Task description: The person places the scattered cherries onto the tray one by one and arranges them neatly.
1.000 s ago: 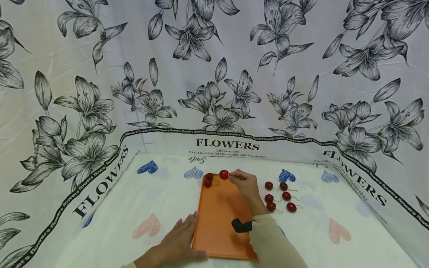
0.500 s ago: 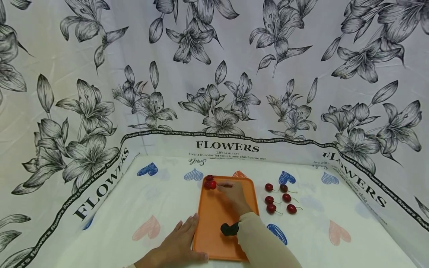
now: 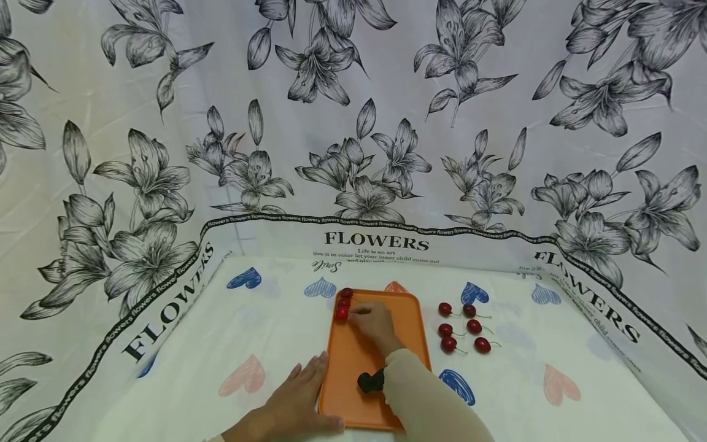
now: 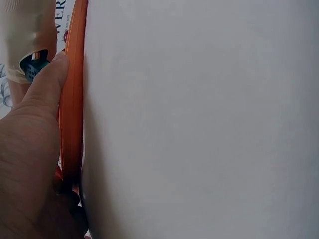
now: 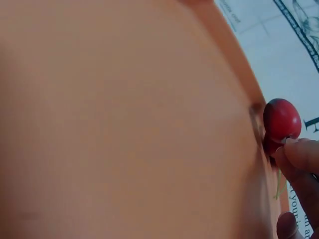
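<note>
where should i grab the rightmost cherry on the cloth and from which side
Probably by the stem, pinched from the right. It sticks out that way from the cherry, away from the other loose cherries, while the round fruit itself might roll.

Apparently nine cherries [image 3: 483,345], one tray [image 3: 353,355]

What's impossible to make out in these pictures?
Head view: near right corner of the orange tray, hidden by the right sleeve.
Right wrist view: most of a second cherry, behind the pinched cherry.
Left wrist view: part of the left grip, cut off by the left edge.
</note>
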`<state>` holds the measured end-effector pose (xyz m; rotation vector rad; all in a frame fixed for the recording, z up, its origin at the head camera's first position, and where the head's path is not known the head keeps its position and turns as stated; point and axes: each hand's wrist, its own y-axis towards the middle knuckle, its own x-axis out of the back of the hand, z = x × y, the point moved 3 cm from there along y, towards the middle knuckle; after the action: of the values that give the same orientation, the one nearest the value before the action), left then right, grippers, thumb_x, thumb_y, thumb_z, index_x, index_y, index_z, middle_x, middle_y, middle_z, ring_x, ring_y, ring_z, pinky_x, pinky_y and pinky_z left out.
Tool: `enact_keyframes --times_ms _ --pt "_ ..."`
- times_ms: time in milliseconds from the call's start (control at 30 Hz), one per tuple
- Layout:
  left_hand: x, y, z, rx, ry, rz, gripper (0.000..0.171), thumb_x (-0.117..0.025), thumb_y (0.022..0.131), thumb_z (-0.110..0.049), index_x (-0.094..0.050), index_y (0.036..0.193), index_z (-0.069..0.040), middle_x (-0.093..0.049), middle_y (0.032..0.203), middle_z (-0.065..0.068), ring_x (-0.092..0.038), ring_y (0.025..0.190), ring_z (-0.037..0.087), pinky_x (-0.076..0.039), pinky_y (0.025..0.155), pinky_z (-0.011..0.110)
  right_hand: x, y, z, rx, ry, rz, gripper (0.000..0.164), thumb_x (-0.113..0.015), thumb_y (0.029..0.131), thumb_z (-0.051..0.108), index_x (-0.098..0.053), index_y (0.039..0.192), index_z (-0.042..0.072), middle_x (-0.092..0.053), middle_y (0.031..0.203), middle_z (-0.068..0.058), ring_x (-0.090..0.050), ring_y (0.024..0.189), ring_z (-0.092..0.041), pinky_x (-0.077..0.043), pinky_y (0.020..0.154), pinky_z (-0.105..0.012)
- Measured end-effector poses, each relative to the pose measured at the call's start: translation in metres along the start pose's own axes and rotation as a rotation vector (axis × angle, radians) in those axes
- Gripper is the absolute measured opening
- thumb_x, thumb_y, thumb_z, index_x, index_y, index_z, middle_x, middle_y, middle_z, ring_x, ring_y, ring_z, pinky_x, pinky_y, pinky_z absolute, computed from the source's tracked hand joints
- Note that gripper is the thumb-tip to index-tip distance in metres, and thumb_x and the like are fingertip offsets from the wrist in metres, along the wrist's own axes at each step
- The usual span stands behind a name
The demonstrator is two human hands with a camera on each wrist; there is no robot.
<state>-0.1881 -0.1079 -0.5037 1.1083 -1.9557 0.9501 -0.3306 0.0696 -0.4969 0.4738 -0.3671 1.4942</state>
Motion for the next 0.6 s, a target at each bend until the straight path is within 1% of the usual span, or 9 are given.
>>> enact_keyframes --times_ms 100,300,400,600 --pt "-0.0003 0.0004 -0.0001 0.007 -0.01 0.006 0.13 -0.066 0.057 -0.081 -0.017 0.156 -0.013 -0.021 0.158 0.003 -0.016 0.144 0.027 -0.004 0.112 0.054 -0.0015 -0.0006 0.0023 0.013 -0.039 -0.012 0.006 -0.08 0.08 0.024 -0.08 0.083 0.018 -0.07 0.086 0.008 -0.059 0.089 -0.019 -0.049 0.081 -0.04" --pt "-0.0024 0.001 -0.0006 0.034 -0.02 0.015 0.13 -0.068 0.054 -0.081 -0.02 0.156 -0.017 -0.021 0.158 -0.001 -0.016 0.144 0.025 -0.003 0.112 0.053 -0.0054 -0.0011 0.0009 -0.025 -0.109 -0.028 0.008 -0.08 0.08 0.026 -0.08 0.085 0.02 -0.07 0.086 0.01 -0.057 0.088 -0.019 -0.046 0.082 -0.04" --pt "-0.0018 0.0013 -0.001 0.035 -0.016 0.013 0.13 -0.068 0.054 -0.081 -0.019 0.156 -0.017 -0.02 0.158 -0.001 -0.016 0.144 0.025 -0.003 0.112 0.053 -0.0063 -0.0009 0.0018 -0.031 -0.132 -0.043 0.007 -0.08 0.08 0.027 -0.079 0.084 0.021 -0.07 0.084 0.011 -0.057 0.087 -0.019 -0.045 0.081 -0.039" --pt "-0.0002 0.0011 -0.0002 0.021 -0.012 0.005 0.13 -0.067 0.055 -0.081 -0.017 0.156 -0.016 -0.019 0.159 0.0 -0.015 0.144 0.025 -0.003 0.112 0.053 -0.0066 -0.0017 0.0042 -0.005 -0.151 -0.066 0.003 -0.081 0.079 0.023 -0.078 0.081 0.023 -0.069 0.083 0.011 -0.058 0.086 -0.02 -0.045 0.079 -0.04"
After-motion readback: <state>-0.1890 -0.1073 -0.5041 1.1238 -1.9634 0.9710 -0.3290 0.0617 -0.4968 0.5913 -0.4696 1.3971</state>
